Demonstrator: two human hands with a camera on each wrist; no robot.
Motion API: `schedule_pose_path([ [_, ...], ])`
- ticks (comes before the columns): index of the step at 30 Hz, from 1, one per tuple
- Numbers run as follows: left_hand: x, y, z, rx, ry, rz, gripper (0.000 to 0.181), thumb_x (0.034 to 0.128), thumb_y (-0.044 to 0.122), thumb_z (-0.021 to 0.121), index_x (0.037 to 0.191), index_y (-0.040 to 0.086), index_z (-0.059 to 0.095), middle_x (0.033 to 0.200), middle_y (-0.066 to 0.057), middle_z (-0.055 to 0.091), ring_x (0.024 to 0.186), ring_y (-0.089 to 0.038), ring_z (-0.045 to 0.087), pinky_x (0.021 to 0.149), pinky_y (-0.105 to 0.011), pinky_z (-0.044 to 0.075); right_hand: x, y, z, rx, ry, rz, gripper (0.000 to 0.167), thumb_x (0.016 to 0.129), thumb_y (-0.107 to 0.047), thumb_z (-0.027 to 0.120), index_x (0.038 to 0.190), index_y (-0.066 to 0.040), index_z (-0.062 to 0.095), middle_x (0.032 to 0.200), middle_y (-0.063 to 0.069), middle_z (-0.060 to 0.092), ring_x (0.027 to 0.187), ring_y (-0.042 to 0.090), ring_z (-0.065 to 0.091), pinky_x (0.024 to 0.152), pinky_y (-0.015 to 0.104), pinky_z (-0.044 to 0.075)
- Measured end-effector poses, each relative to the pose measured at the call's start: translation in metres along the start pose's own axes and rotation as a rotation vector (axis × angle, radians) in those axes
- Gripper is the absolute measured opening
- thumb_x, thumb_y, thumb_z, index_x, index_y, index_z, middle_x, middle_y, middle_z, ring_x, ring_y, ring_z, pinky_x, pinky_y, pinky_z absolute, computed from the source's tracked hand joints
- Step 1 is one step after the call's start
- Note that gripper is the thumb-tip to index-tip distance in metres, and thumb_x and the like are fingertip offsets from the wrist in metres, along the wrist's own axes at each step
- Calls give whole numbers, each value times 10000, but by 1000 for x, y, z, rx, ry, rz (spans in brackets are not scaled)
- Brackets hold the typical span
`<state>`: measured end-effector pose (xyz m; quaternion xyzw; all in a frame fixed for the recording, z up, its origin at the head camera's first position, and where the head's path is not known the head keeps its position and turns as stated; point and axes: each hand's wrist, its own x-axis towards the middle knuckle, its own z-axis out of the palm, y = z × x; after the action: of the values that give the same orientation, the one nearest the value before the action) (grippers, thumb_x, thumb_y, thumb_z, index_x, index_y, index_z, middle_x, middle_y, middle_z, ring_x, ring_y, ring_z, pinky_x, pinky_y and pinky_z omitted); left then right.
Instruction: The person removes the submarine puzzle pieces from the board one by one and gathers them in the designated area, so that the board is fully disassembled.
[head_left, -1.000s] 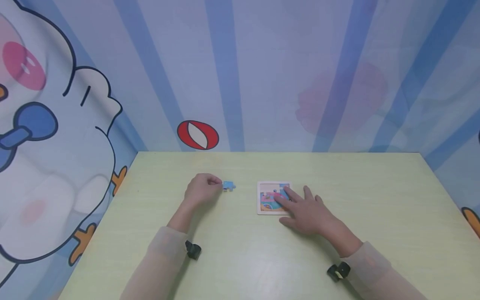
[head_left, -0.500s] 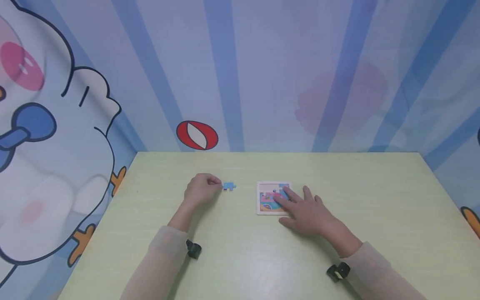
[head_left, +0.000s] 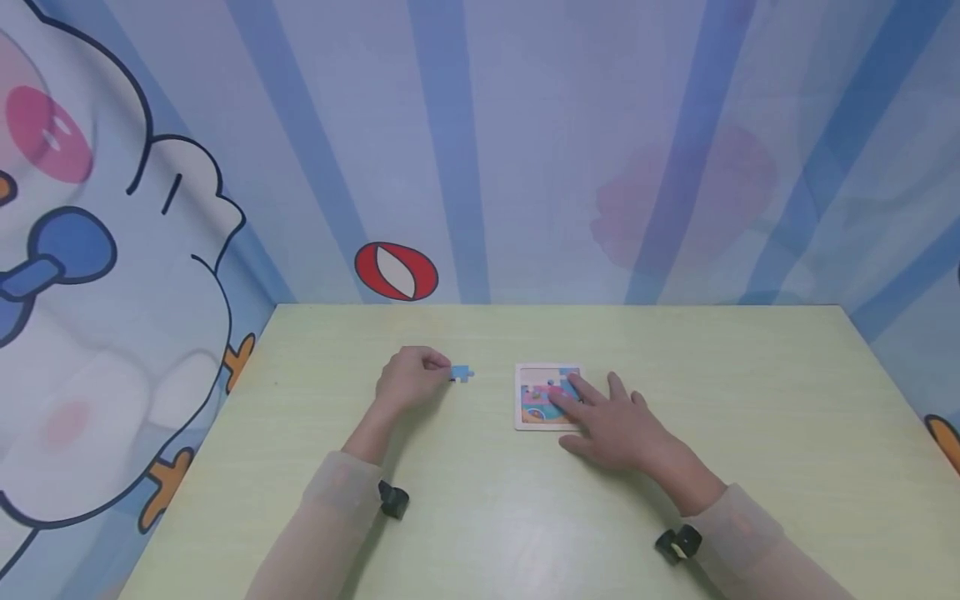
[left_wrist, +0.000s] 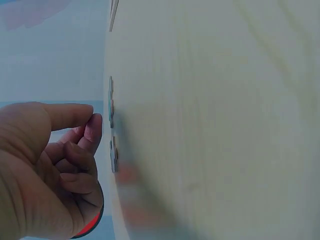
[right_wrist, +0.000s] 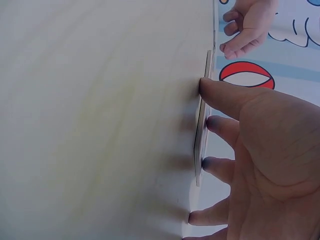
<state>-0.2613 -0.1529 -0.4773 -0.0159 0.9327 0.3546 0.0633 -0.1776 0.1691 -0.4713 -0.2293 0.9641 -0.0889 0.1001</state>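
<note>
A flat, square, white-rimmed jigsaw tray (head_left: 518,400), with a pink, blue and orange picture inside, lies on the pale yellow-green wood-grain bench (head_left: 480,508). To the left of the tray, well apart from it, lies a small light-blue jigsaw piece (head_left: 462,374) with a knob pointing towards the tray. The left hand (head_left: 412,379) is on the far side of this piece from the tray, its curled fingertips just beside the piece; thumb and forefinger nearly meet, with nothing visible between them. The left wrist view shows a second flat piece (left_wrist: 114,155), edge-on, farther from the tray than the blue one. The right hand (head_left: 617,427) spreads its straight fingers at the tray's right side: forefinger and middle finger touch the tray, the thumb lies by its near edge, and the other two fingers rest on the bench to its right.
</note>
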Motion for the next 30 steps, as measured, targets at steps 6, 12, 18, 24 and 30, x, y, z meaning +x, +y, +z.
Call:
schedule_pose_path([
  [6, -2, 12, 6, 6, -14, 54, 154, 957, 261, 729, 1035, 139, 780, 933, 12, 732, 874, -192, 662, 839, -424, 513, -2, 1, 1, -16, 0, -1, 692, 1020, -507, 595, 1620, -242, 377, 1687, 142, 263, 1419, 647, 263, 1008, 798, 322],
  [12, -1, 28, 21, 12, -37, 99, 123, 959, 258, 725, 1015, 167, 785, 912, 34, 716, 870, -185, 654, 852, -443, 517, -10, 0, 1, -11, -4, 4, 693, 1012, -489, 613, 1619, -246, 381, 1682, 150, 271, 1410, 666, 253, 1008, 810, 310],
  [18, -1, 48, 41, 32, -75, 169, 113, 961, 279, 727, 1000, 191, 785, 900, 70, 719, 881, -163, 658, 921, -498, 492, -19, -1, 4, 1, -10, 6, 671, 1006, -490, 625, 1603, -269, 413, 1676, 152, 286, 1397, 681, 259, 999, 817, 312],
  [24, -3, 69, 59, 24, -123, 222, 106, 964, 281, 735, 994, 190, 780, 876, 78, 708, 840, -140, 644, 805, -388, 501, -25, -3, 7, 0, -16, 5, 650, 1013, -502, 610, 1599, -293, 419, 1677, 138, 287, 1399, 682, 253, 1000, 814, 315],
  [30, -3, 87, 75, 22, -178, 234, 123, 953, 289, 743, 1024, 198, 785, 856, 96, 702, 818, -107, 641, 797, -364, 505, -29, -5, 6, 4, -7, -1, 625, 1022, -486, 600, 1592, -293, 433, 1677, 134, 291, 1403, 680, 249, 993, 816, 319],
])
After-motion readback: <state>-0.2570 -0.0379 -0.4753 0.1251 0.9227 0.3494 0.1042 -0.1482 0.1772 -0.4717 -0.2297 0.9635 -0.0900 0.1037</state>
